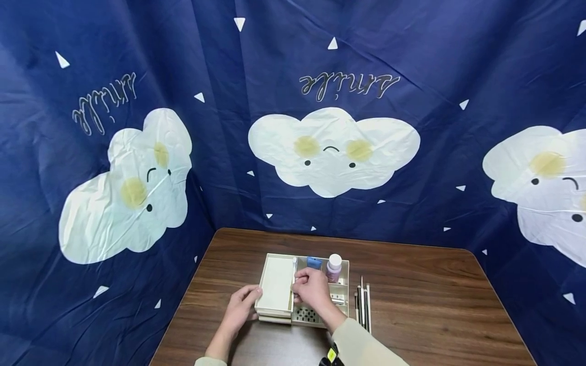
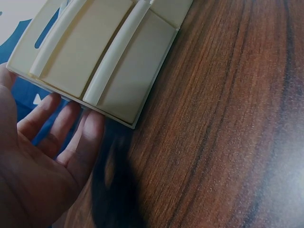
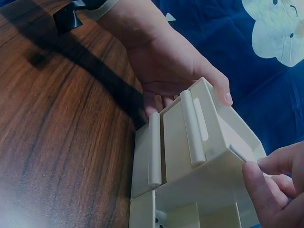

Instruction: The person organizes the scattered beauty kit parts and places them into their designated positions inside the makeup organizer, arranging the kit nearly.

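On the wood table (image 1: 412, 305): cream organizer (image 1: 259, 277) set near the middle, top tray (image 1: 276, 279) and two drawers at its left, compartments at its right.
Thin pale stick (image 3: 241, 153): held at the top tray's right wall, close to the rim; whether it touches the tray floor cannot be told.
Right hand (image 1: 312, 288): thumb and forefinger closed to a pinch on the stick, other fingers curled in behind.
Left hand (image 1: 241, 303): nothing enclosed; fingers relaxed, thumb and fingertips laid against the organizer's left side near the front corner, apparently for steadying.
Compartments: white-capped bottle (image 1: 334, 268) stood at back right, blue item (image 1: 314, 263) beside it, black-dotted item (image 1: 305, 314) at front.
Pens or brushes (image 1: 363, 307): laid in a loose row on the table, just right of the organizer; untouched.
Step in hand: judged to be placing the stick along the tray wall; removal can't be ruled out from this view.
Next move: if placing, stick to be lined up with the wall, lowered flat, pinch eased off; body braced from the left meanwhile.
Risk: stick could be tipped over the rim into the compartments if released early.
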A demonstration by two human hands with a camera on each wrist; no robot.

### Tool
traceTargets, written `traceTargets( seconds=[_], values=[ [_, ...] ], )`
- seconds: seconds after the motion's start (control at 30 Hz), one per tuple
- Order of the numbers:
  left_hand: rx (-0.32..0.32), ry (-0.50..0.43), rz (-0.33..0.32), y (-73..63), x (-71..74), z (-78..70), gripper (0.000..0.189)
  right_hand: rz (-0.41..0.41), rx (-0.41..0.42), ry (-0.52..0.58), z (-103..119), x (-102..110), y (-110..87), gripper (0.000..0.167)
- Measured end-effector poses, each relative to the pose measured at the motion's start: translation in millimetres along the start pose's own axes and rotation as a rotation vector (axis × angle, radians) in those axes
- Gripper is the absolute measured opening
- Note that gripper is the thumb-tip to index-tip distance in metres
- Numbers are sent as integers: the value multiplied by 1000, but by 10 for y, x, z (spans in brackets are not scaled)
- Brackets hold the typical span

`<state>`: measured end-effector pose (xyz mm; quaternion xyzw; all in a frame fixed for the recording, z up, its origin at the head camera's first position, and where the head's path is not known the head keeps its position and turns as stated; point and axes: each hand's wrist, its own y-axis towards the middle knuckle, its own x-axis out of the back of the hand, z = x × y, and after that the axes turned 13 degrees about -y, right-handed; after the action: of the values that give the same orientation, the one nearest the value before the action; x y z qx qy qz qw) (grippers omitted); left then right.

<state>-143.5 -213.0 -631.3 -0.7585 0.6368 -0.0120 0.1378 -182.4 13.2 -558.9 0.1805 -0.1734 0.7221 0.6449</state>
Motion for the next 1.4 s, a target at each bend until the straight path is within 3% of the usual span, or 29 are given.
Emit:
traceTargets(
  seconds=[0.27,0.5,0.8,1.4],
  values=[
    [-2,2,-4,9,7,12,44,-24,-21,-73,10,-53,59,23],
    [6,-16,1,23,6,5,45,-28,-32,-96,18,-111,53,37],
    [11,-13,4,8,0,9,45,-52,-25,-128,-22,-146,62,36],
    [5,24,-31,-21,-37,-19,40,32,-5,-51,-43,-54,58,31]
  ],
)
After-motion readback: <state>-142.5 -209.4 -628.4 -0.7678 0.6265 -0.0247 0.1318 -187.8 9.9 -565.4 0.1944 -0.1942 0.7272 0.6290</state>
